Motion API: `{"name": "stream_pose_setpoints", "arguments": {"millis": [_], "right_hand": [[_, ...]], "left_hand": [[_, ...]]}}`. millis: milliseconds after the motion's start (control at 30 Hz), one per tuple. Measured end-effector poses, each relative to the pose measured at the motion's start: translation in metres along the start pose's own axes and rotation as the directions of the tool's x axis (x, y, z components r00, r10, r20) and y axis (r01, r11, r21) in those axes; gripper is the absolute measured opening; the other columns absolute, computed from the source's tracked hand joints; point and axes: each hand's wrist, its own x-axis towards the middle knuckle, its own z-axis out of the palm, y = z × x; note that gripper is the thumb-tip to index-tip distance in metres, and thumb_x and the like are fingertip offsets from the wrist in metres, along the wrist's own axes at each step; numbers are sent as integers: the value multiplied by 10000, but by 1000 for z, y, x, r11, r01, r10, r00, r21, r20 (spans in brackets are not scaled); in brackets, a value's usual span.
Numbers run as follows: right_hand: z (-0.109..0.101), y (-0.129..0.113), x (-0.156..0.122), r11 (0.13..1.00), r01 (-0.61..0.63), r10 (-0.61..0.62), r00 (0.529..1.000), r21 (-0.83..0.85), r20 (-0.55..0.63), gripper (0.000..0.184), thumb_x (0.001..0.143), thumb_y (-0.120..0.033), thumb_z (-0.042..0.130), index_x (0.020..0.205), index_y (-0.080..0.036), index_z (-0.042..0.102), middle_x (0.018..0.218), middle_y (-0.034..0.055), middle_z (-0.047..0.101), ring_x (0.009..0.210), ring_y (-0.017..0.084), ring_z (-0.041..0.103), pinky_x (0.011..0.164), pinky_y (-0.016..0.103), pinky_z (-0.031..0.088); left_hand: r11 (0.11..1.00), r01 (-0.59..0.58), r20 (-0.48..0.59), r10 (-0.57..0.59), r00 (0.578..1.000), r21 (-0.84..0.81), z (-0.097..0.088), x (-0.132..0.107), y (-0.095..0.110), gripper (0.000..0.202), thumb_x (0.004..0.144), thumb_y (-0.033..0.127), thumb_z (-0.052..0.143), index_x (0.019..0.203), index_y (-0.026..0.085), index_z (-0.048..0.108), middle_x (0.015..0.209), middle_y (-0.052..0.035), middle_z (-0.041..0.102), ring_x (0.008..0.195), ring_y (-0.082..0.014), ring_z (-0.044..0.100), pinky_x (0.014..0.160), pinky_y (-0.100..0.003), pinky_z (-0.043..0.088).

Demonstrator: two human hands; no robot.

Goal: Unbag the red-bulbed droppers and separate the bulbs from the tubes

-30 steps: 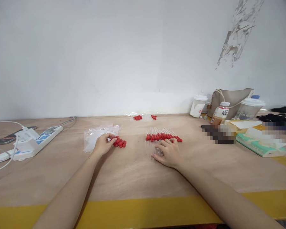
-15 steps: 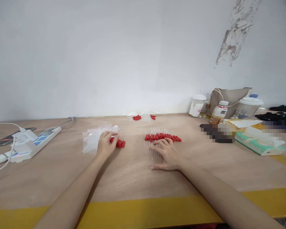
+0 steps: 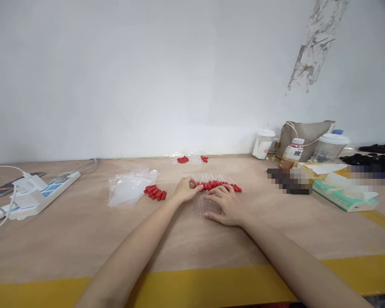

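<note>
Brown-covered tabletop (image 3: 83, 244), yellow-edged, meets a pale wall (image 3: 115, 85), and near its middle a row of red bulbs (image 3: 210, 185) lies among thin clear tubes (image 3: 198, 208). At the row's left end the left hand (image 3: 184, 189) has thumb and fingertips drawn close, whether on a bulb I cannot tell; the right hand (image 3: 227, 206) rests over the tubes, fingers loosely spread, apparently gripping nothing.
</note>
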Motion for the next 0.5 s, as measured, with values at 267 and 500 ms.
{"name": "stream_pose_setpoints", "arguments": {"millis": [267,500], "right_hand": [[-4,19,-1,990,-134,139,983,48,-117,341,772,-518,478,903,-244,633,880,43,633,888,188,514,868,409,243],[2,24,0,970,-241,243,945,37,-221,269,810,-432,461,794,-241,650,782,30,641,803,170,543,852,392,271]], "left_hand": [[1000,-2,-58,3,998,9,15,1,13,206,624,362,639,689,177,577,802,-45,538,803,-189,520,728,-296,404],[993,93,-243,-108,964,-71,19,-2,11,194,729,332,544,775,151,597,890,-73,568,837,-179,533,743,-299,407]]}}
